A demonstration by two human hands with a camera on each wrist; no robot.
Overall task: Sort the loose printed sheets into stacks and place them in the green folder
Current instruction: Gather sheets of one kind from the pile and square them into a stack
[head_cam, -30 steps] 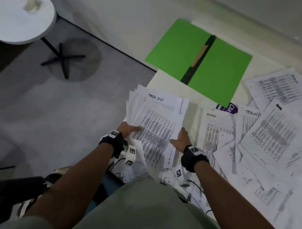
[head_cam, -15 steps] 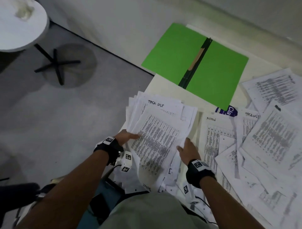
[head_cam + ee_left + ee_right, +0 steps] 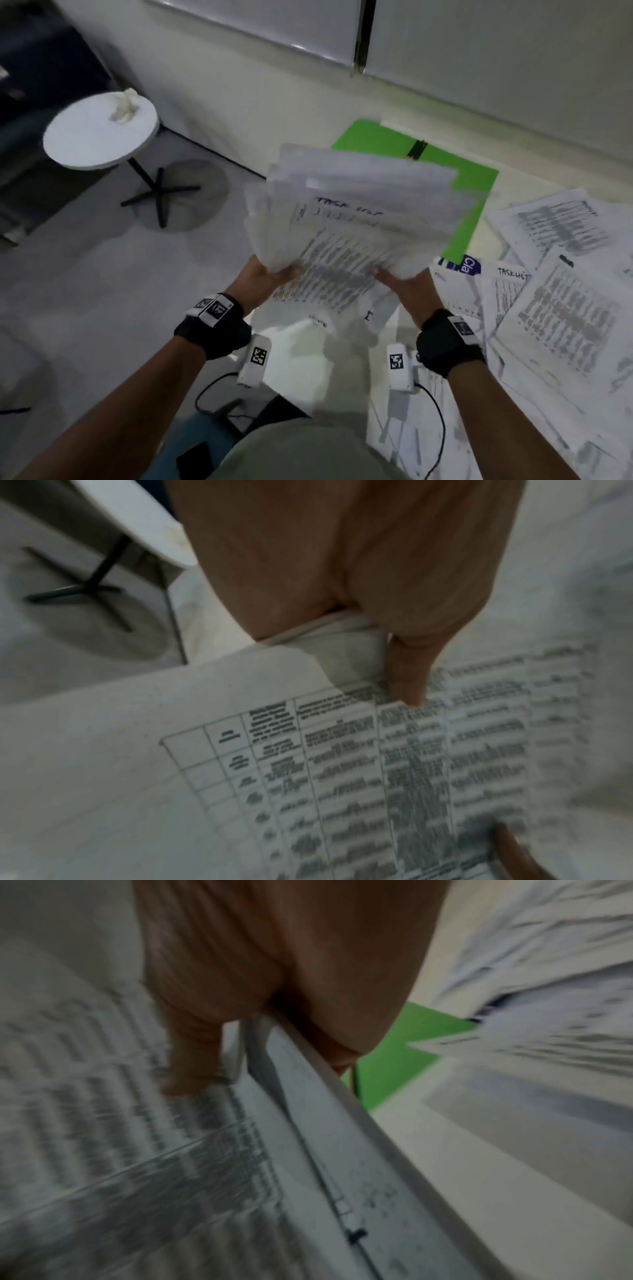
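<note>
Head view. Stack (image 3: 349,219) of printed sheets, held clear of the desk (image 3: 346,356), fanned and blurred; top sheet handwritten "TASK LIST". Left hand (image 3: 267,274) grasps the near left corner, right hand (image 3: 407,284) the near right corner, thumbs on top. Green folder (image 3: 476,192) lies open on the desk at 12 o'clock from the stack, partly hidden behind it. Loose sheets (image 3: 561,308) spread at 3 o'clock; one marked "TASKLIST". A purple label (image 3: 467,265) reads "Cla", the rest covered. Round side table (image 3: 99,133) at 10 o'clock on the floor.

Left wrist view. Left hand (image 3: 359,569) pinches the sheet edges, thumb (image 3: 407,674) pressed on a printed grid; text too blurred to read.

Right wrist view. Right hand (image 3: 274,969) clamps the stack's edge; folder (image 3: 404,1053) shows beyond.

Handling, as a judgement: keep both grips firm, tap edges square on the desk, then lower the stack flat onto one folder leaf.
</note>
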